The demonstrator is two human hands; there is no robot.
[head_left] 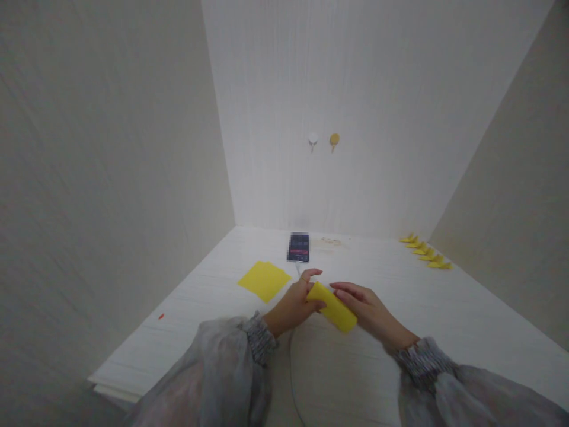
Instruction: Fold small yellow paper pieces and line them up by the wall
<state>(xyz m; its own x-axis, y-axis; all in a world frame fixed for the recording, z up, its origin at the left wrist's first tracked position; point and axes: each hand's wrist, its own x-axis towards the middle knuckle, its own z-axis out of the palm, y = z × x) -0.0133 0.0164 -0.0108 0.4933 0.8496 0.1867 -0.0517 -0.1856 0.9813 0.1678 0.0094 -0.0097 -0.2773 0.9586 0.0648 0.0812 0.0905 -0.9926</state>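
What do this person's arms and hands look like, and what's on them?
Loose, sheer grey sleeves end in gathered, mottled grey cuffs. The left hand has a thin ring; none shows on the right hand. Neither wears a glove.

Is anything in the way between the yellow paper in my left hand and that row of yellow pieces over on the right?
Only your right hand, close by the upper right side of the yellow paper. Beyond it, nothing visible stands on the white tabletop before the row of yellow pieces.
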